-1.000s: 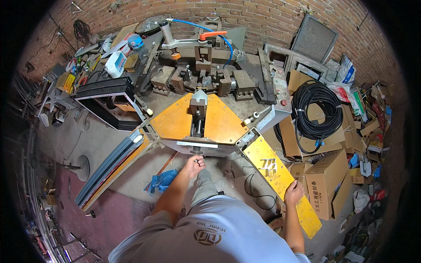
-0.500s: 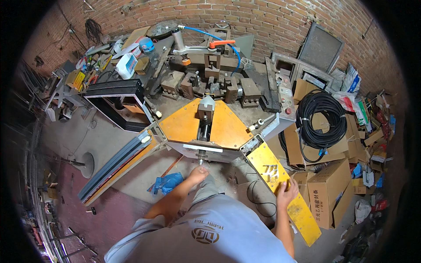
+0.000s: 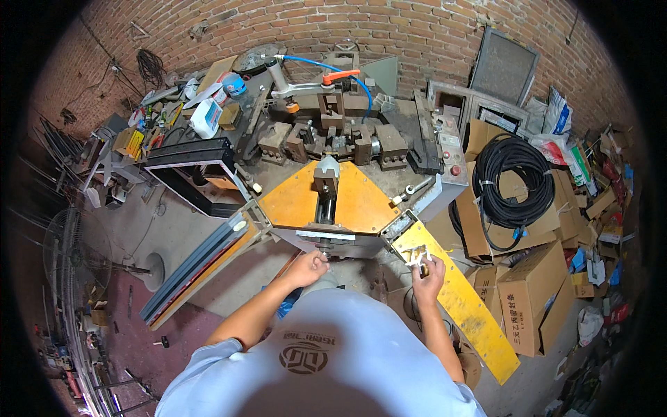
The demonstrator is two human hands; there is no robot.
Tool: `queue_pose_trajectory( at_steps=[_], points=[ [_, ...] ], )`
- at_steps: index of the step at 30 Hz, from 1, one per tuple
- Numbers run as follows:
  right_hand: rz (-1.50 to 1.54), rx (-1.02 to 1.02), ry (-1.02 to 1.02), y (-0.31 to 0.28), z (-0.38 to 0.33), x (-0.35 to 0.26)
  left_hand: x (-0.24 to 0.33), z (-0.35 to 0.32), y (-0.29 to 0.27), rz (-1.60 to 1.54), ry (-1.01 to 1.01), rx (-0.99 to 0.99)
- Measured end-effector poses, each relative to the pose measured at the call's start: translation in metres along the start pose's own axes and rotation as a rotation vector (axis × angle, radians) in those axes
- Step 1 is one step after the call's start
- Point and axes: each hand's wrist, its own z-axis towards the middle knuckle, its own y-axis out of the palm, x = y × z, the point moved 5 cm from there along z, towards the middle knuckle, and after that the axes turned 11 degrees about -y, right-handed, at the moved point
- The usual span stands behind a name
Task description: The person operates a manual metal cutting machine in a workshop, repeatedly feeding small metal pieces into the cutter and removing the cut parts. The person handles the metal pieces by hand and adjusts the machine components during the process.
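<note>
Corner-crimping machine (image 3: 326, 201), with its orange wedge-shaped table, is stood against the brick wall (image 3: 389, 35), probably for reach from the front. Right of the machine, open cardboard boxes (image 3: 535, 292) are stacked; a black cable coil (image 3: 517, 177) lies on them. At the machine's front edge, the left hand (image 3: 306, 267) is curled on a knob. At the yellow arm (image 3: 455, 299), the right hand (image 3: 425, 272) is pinched around a small metal piece (image 3: 417, 258).

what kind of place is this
Most likely a small metal-frame fabrication workshop. A machine with an orange angled table stands against a bare brick wall, long dark profiles lean beside it, and coiled black cable lies on cardboard boxes.
</note>
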Motion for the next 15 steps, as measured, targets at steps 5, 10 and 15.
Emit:
queue_pose_trajectory(
  at_steps=[5, 10, 15],
  points=[
    [0.187, 0.016, -0.149, 0.039, 0.060, -0.060, 0.045, 0.015, -0.032, -0.179, 0.121, 0.036],
    [0.244, 0.027, -0.295, 0.101, 0.155, -0.117, 0.076, 0.053, -0.093, -0.220, 0.263, 0.184],
    [0.323, -0.070, -0.242, 0.176, 0.234, -0.142, 0.078, 0.113, -0.141, -0.319, 0.258, 0.212]
  ],
)
